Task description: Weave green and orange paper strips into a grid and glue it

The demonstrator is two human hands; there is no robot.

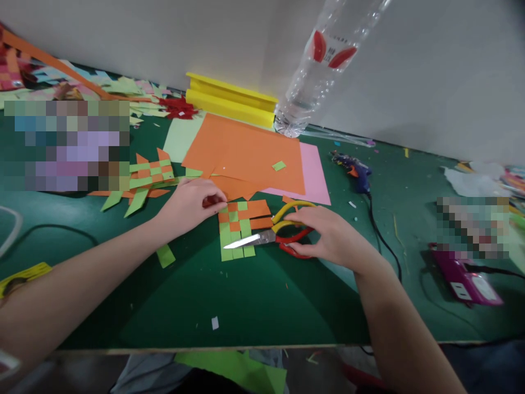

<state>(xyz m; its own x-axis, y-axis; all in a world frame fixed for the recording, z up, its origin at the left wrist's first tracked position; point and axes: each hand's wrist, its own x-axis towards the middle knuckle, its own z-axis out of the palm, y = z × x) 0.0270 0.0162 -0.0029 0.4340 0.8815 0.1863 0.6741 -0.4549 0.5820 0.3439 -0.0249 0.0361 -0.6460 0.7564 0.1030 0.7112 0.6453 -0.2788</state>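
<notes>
A small woven square of orange and green paper strips (233, 215) lies on the green table, with loose strip ends at its right and lower sides. My left hand (192, 200) pinches its upper left corner between thumb and fingers. In my right hand (332, 235) are the handles of a pair of scissors (266, 236) with yellow and red grips. The blades point left, closed together, over the lower green strips. Another woven orange and green piece (151, 174), with pointed strip ends, lies beyond my left forearm.
Orange paper sheets (246, 150) lie behind my hands, over a pink sheet (315, 169). Folded yellow card (232, 101) and a clear plastic bottle (315, 76) stand by the wall. To the right are a glue gun (356, 172) with its cord and a magenta device (467, 279). Paper scraps (123, 85) heap at back left.
</notes>
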